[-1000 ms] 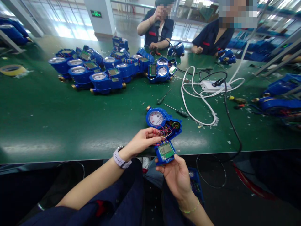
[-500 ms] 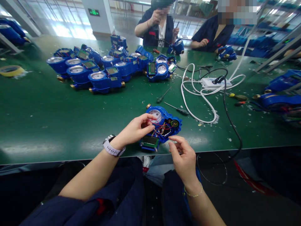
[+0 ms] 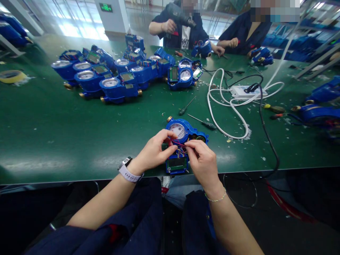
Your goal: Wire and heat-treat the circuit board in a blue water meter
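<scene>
In front of me on the bench's near edge lies an opened blue water meter (image 3: 190, 124), its round dial facing up. Thin red and dark wires (image 3: 180, 143) stretch across its body between my fingers. My left hand (image 3: 156, 150) curls around one end of these wires, thumb and forefinger on either side. The other end is pinched by my right hand (image 3: 203, 161), thumb against fingertips. Below the hands a small display board (image 3: 177, 164) in a blue frame hangs off the meter by its wires. My fingers partly cover the meter's inside.
Two screwdrivers (image 3: 208, 125) (image 3: 183, 111) lie beyond the meter. A white power strip (image 3: 243, 92) with looped cables is at the right. Several blue meters (image 3: 110, 90) crowd the back left, near a tape roll (image 3: 12, 77). Two people sit opposite; one holds a power tool (image 3: 183, 17).
My right hand has moved up and left from the meter's edge and closed on the wires. The display board has turned and shifted right. Opposite, a person has raised a power tool.
</scene>
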Tool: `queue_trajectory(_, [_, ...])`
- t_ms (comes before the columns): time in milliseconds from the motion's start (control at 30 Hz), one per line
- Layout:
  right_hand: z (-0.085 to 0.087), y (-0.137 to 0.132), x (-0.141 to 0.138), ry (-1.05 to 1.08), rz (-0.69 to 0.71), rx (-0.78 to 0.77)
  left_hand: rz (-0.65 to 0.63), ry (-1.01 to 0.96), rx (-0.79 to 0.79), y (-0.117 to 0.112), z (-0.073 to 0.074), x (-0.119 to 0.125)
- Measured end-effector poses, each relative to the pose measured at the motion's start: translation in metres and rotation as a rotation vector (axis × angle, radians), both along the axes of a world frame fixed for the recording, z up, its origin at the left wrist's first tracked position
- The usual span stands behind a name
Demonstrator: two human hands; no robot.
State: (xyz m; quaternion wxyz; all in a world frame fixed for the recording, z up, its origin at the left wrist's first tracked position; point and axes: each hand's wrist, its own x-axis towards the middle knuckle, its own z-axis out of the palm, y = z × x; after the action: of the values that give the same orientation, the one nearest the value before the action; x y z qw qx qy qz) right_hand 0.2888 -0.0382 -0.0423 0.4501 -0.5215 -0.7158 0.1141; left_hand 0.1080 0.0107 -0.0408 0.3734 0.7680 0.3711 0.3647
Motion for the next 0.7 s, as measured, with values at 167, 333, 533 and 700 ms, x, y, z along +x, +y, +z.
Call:
queue_trajectory(167, [0.0, 0.001, -0.001, -0.009, -0.026, 0.008, -0.05, 0.073, 0.275, 0.006, -0.001, 0.011])
queue_trajectory(333, [0.001, -0.001, -0.002, 0.019, -0.099, -0.015, -0.073, 0.073, 0.279, 0.018, -0.006, 0.014])
queue_trajectory(533, [0.002, -0.005, -0.004, 0.034, -0.153, -0.171, -0.129, -0.103, 0.198, 0.026, -0.01, 0.009])
queue_trajectory(700, [0.005, -0.001, -0.005, -0.067, -0.05, -0.086, -0.179, -0.13, 0.28, 0.029, -0.014, 0.004])
